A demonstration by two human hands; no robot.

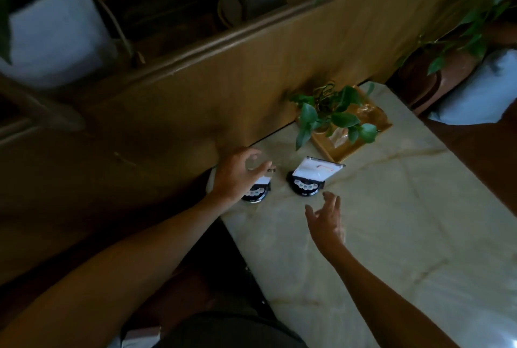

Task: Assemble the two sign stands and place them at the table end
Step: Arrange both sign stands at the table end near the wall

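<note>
A person's right hand [326, 221] hovers open above the pale marble counter [391, 235], fingers [333, 202] spread wide and holding nothing, just short of the right sign stand [310, 177]. That stand sits upright near the counter's far end, a white card in a clear panel leaning back from a dark rounded base. To its left, the left hand [237, 174] arches over the left sign stand [256, 189], fingers loosely curved and open; whether they touch its panel cannot be told in the dim, blurred light. Both stands look light and rigid, with slick panels likely to pull free if lifted by the top, so the weightier base seems the safer hold. Beyond them stands a wooden tray [372, 135] carrying a small leafy plant [330, 115], against a tan partition [251, 68].
</note>
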